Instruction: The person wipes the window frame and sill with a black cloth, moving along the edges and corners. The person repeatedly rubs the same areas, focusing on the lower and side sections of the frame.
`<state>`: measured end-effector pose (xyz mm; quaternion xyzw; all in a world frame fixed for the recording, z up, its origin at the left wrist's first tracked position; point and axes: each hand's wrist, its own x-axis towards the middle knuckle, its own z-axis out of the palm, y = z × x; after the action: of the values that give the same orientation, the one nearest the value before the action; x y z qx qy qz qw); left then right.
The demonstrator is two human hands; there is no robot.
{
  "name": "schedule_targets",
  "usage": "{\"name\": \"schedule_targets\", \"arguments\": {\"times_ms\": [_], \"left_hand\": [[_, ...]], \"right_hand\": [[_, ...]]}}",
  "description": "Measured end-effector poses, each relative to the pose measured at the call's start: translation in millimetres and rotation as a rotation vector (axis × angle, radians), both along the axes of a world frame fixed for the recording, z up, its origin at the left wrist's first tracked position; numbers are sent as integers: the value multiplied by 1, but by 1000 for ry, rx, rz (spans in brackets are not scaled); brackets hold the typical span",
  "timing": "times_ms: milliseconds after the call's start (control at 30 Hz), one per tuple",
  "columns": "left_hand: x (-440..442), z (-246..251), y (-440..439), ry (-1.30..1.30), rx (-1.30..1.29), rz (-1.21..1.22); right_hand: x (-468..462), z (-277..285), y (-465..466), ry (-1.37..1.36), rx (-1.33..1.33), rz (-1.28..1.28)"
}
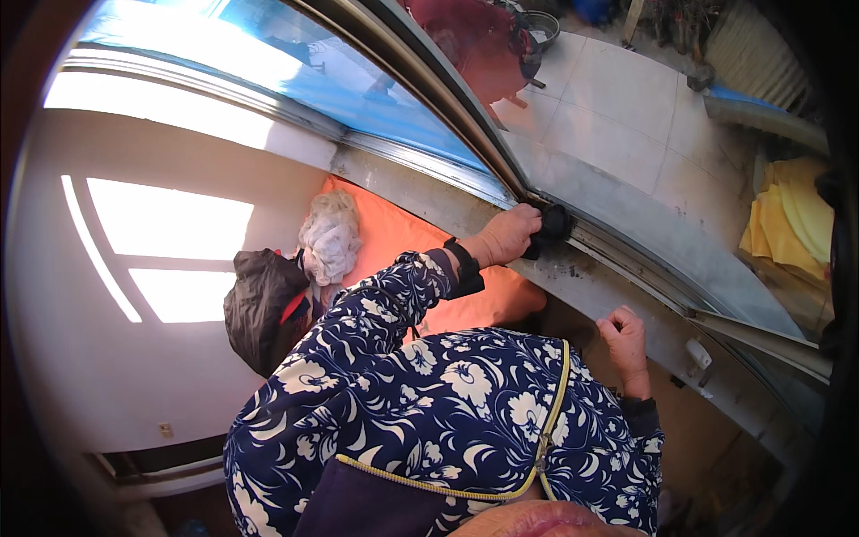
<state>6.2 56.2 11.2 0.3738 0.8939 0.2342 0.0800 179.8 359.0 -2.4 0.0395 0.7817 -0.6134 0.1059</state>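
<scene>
My left hand [507, 233] reaches out to the window sill [570, 268] and holds a bunched black cloth [554, 223]. The cloth is pressed into the corner where the upright window frame [470, 101] meets the metal window track [624, 268]. Most of my left fingers are turned away, and the cloth partly covers the track. My right hand [625, 346] hovers beside the inner edge of the sill, with its fingers curled and nothing visible in it.
A small white object [698, 354] lies on the sill to the right. Below the sill is an orange cover [402, 221] with a whitish bundled cloth [330, 235] and a dark bag [262, 309] on it. Yellow cloth [785, 221] shows beyond the glass.
</scene>
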Motion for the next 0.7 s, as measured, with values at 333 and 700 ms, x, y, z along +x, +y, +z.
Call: {"name": "schedule_targets", "arguments": {"times_ms": [333,700], "left_hand": [[-3,1,-5,-7,-24,-32],[-14,-7,-9,-19,-81,-80]], "right_hand": [[-29,42,-8,122,-166,142],[-81,156,-80,255,-55,482]]}}
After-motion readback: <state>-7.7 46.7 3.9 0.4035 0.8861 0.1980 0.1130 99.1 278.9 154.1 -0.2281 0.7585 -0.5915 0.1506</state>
